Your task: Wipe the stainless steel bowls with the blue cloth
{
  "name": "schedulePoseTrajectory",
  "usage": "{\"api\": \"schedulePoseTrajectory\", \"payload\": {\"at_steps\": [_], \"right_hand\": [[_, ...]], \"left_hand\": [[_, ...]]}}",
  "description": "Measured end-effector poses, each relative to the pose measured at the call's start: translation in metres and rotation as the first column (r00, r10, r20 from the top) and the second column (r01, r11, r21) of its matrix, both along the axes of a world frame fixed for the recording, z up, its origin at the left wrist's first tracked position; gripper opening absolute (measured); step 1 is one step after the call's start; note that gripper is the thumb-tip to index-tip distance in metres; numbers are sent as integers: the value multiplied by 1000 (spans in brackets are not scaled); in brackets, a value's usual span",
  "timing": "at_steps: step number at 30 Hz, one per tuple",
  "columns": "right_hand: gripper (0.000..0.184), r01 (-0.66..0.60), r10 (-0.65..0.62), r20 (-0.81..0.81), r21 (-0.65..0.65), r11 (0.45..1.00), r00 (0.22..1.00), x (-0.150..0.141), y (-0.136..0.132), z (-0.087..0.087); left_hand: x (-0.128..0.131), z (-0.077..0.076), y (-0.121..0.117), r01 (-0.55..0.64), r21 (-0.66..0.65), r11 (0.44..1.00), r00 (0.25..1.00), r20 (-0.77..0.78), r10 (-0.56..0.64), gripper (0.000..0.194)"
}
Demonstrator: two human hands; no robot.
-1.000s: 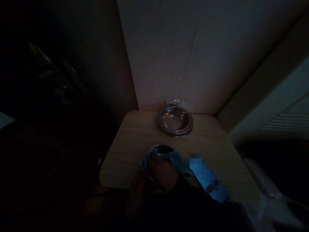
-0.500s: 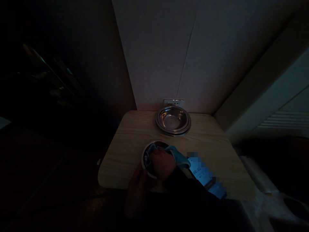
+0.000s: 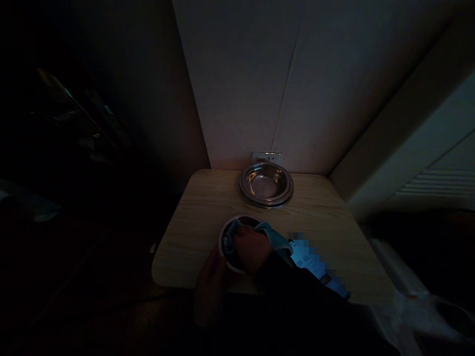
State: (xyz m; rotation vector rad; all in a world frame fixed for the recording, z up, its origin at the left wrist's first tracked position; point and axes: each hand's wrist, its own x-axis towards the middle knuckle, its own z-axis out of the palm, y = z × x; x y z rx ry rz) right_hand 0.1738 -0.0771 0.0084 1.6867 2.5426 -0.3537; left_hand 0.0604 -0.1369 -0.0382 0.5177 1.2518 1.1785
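Observation:
The scene is very dark. A steel bowl (image 3: 227, 230) stands near the front edge of a small light wooden table (image 3: 193, 217). My right hand (image 3: 251, 248) is closed on a light blue cloth (image 3: 274, 237) and presses it inside this bowl. My left hand (image 3: 210, 284) grips the bowl's near left rim from below. A stack of steel bowls (image 3: 266, 184) rests at the back of the table, next to the wall.
A lit phone screen (image 3: 315, 267) lies on the table right of my right arm. A white wall socket (image 3: 266, 157) sits behind the stack. Dark furniture fills the left; a pale ledge and shiny plastic lie at the right.
The bowl went from tilted towards me and mostly covered by the cloth to showing its round rim. My right hand has pushed the cloth deeper into it.

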Motion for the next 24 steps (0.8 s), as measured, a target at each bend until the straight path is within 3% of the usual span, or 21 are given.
{"api": "schedulePoseTrajectory", "payload": {"at_steps": [5, 9, 12, 15, 19, 24], "right_hand": [[31, 84, -83, 57, -5, 996, 995, -1, 2, 2], [27, -88, 88, 7, -22, 996, 996, 9, 4, 5], [18, -265, 262, -51, -74, 961, 964, 21, 4, 7], [16, -333, 326, -73, -103, 937, 942, 31, 3, 7], [19, -254, 251, -60, -54, 966, 966, 28, 1, 3], [25, -59, 59, -8, 31, 998, 998, 14, 2, -4]], "left_hand": [[4, 0, -2, 47, -22, 999, 999, 22, -46, 57], [2, 4, 3, 35, -54, 998, 999, 32, -33, 63], [1, 6, 6, 31, -58, 998, 999, 10, -31, 65], [2, 5, 8, 48, -47, 998, 999, 1, -48, 61], [4, 0, 10, 54, -60, 997, 997, -58, -58, 61], [3, 0, 12, 76, -35, 997, 994, -80, -78, 62]]}}
